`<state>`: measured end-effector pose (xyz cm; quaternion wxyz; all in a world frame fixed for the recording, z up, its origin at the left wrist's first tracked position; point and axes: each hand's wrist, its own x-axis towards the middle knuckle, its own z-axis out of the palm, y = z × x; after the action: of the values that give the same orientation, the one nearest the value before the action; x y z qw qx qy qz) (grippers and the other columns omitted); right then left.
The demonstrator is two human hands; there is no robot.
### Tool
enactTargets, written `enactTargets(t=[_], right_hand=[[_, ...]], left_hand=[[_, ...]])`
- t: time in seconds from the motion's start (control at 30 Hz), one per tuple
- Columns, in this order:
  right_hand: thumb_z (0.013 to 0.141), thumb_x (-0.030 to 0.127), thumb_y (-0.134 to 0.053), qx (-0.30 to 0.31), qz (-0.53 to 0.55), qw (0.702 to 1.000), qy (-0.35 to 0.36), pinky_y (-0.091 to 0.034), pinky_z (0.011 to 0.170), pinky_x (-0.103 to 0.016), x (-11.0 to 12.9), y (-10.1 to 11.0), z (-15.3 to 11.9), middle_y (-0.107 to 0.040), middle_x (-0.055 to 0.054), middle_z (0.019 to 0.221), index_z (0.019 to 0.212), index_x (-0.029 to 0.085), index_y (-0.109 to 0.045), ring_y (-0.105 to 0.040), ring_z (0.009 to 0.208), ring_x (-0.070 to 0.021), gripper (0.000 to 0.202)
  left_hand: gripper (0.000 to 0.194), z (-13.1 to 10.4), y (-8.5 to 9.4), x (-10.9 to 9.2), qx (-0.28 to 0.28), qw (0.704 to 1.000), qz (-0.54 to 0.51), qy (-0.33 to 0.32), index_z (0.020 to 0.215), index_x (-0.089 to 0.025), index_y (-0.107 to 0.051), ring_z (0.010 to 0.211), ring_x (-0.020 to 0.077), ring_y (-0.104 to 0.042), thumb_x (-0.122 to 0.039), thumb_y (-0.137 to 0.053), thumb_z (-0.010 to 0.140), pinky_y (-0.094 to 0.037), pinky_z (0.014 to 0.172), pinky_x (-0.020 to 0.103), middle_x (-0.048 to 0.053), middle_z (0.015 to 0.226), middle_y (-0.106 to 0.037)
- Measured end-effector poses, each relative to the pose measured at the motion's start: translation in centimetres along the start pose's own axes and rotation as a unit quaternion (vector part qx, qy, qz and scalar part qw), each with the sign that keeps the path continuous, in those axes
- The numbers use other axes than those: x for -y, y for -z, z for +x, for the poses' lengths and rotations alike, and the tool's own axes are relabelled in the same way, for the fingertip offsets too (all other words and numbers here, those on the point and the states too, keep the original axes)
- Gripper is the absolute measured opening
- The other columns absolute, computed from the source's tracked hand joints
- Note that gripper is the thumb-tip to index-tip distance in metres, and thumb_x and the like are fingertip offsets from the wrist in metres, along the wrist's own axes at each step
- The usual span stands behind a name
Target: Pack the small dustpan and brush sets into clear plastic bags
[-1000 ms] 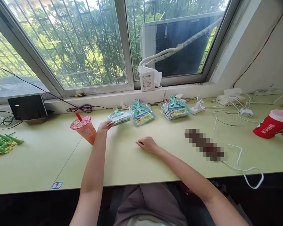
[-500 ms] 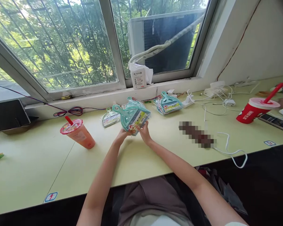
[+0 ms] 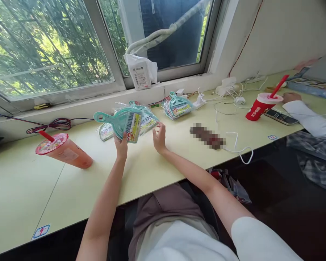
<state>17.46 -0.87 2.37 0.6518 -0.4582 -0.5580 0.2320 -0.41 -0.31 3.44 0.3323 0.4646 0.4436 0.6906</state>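
Note:
My left hand (image 3: 121, 145) holds up a teal packaged mini broom-and-dustpan set (image 3: 122, 122), its handle pointing left above the pale green table (image 3: 152, 170). My right hand (image 3: 159, 138) hovers open just to the right of it, fingers spread, holding nothing. Behind the held set lies a pile of the same packaged sets (image 3: 145, 117). Another pile of these sets (image 3: 178, 106) rests farther right near the window sill.
An orange drink cup with a red straw (image 3: 63, 151) stands left of my hands. Right of them lie a blurred dark object (image 3: 207, 136), white cables and chargers (image 3: 230, 90), a red cup (image 3: 262, 106) and a phone (image 3: 280, 116). Another person's white-sleeved arm (image 3: 309, 117) rests at the far right.
My view has swung right. Both hands lifted one set from the middle pile; now my right hand has let go and only my left hand holds it.

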Motion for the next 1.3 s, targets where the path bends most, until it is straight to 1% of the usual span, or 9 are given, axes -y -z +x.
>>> enactTargets(t=[0.1,0.23,0.37,0.47,0.57,0.73,0.9,1.1,1.3], right_hand=[[0.095,0.035,-0.042,0.084,0.038,0.994,0.054,-0.046,0.095,-0.037,0.7,-0.1,-0.3,-0.055,-0.010,0.121,0.114,0.023,-0.053,-0.053,0.111,-0.0203,0.025],[0.089,0.044,-0.052,0.118,0.161,0.976,-0.085,-0.053,0.077,-0.030,-0.2,-1.2,0.0,-0.061,-0.004,0.096,0.100,0.022,-0.053,-0.060,0.088,-0.0161,0.025],[0.078,0.045,-0.066,0.077,0.227,0.951,-0.196,-0.054,0.074,-0.028,-1.5,-0.8,1.1,-0.060,-0.001,0.090,0.095,0.021,-0.052,-0.060,0.081,-0.0134,0.033],[0.080,0.046,-0.065,0.149,0.288,0.913,-0.247,-0.054,0.080,-0.030,-1.5,-0.3,1.6,-0.063,-0.003,0.089,0.090,0.019,-0.056,-0.062,0.079,-0.0132,0.031],[0.084,0.046,-0.061,0.203,0.322,0.887,-0.260,-0.055,0.081,-0.033,-0.9,-0.3,1.5,-0.066,-0.004,0.086,0.089,0.017,-0.058,-0.064,0.076,-0.0148,0.029],[0.082,0.036,-0.065,0.195,0.348,0.882,-0.249,-0.055,0.086,-0.035,-0.3,-0.3,1.1,-0.069,-0.001,0.095,0.101,0.022,-0.055,-0.068,0.083,-0.0154,0.026],[0.078,0.032,-0.069,0.202,0.349,0.878,-0.256,-0.056,0.086,-0.041,0.1,0.2,1.1,-0.071,-0.001,0.090,0.109,0.023,-0.052,-0.069,0.084,-0.0187,0.037],[0.069,0.035,-0.076,0.245,0.317,0.887,-0.229,-0.058,0.082,-0.042,1.0,0.3,0.8,-0.071,-0.003,0.086,0.104,0.021,-0.057,-0.069,0.082,-0.0211,0.042],[0.066,0.035,-0.076,0.248,0.298,0.887,-0.251,-0.058,0.076,-0.039,0.3,0.5,1.0,-0.072,-0.005,0.090,0.106,0.019,-0.058,-0.069,0.080,-0.0213,0.046]], left_hand=[[0.066,-0.9,-0.9,-0.3,-0.001,0.997,0.018,-0.069,0.130,-0.023,-0.046,0.113,0.0196,-0.056,-0.053,-0.067,0.076,-0.045,0.097,0.031,0.011,0.126,-0.057],[0.060,-2.1,-2.1,-0.5,0.039,0.996,0.022,-0.078,0.125,-0.022,-0.050,0.107,0.0193,-0.058,-0.054,-0.065,0.077,-0.047,0.093,0.030,0.009,0.115,-0.061],[0.062,-2.3,-2.3,-0.2,0.055,0.998,-0.035,-0.022,0.130,-0.028,-0.047,0.108,0.0189,-0.059,-0.054,-0.066,0.077,-0.050,0.089,0.030,0.008,0.121,-0.060],[0.061,-1.8,-2.0,0.1,0.054,0.993,-0.097,0.040,0.131,-0.033,-0.047,0.111,0.0194,-0.059,-0.051,-0.068,0.076,-0.051,0.089,0.030,0.005,0.127,-0.059],[0.057,-1.4,-1.5,0.2,0.073,0.982,-0.147,0.098,0.128,-0.031,-0.051,0.113,0.0209,-0.059,-0.050,-0.067,0.077,-0.051,0.092,0.032,0.006,0.127,-0.060],[0.052,-1.2,-1.2,0.0,0.111,0.966,-0.173,0.159,0.126,-0.026,-0.054,0.117,0.0232,-0.058,-0.050,-0.064,0.081,-0.050,0.094,0.036,0.008,0.125,-0.062],[0.034,-0.2,-0.6,0.0,0.020,0.966,-0.196,0.167,0.106,-0.020,-0.064,0.107,0.0224,-0.063,-0.046,-0.051,0.090,-0.052,0.088,0.034,0.008,0.108,-0.069],[0.027,2.1,1.9,0.7,-0.106,0.960,-0.205,0.159,0.093,-0.017,-0.064,0.086,0.0165,-0.068,-0.037,-0.045,0.094,-0.052,0.078,0.028,0.006,0.087,-0.071],[0.048,2.8,3.8,-0.6,-0.084,0.974,-0.170,0.125,0.101,-0.019,-0.064,0.085,0.0185,-0.067,-0.061,-0.042,0.088,-0.051,0.077,0.030,0.007,0.090,-0.071]])
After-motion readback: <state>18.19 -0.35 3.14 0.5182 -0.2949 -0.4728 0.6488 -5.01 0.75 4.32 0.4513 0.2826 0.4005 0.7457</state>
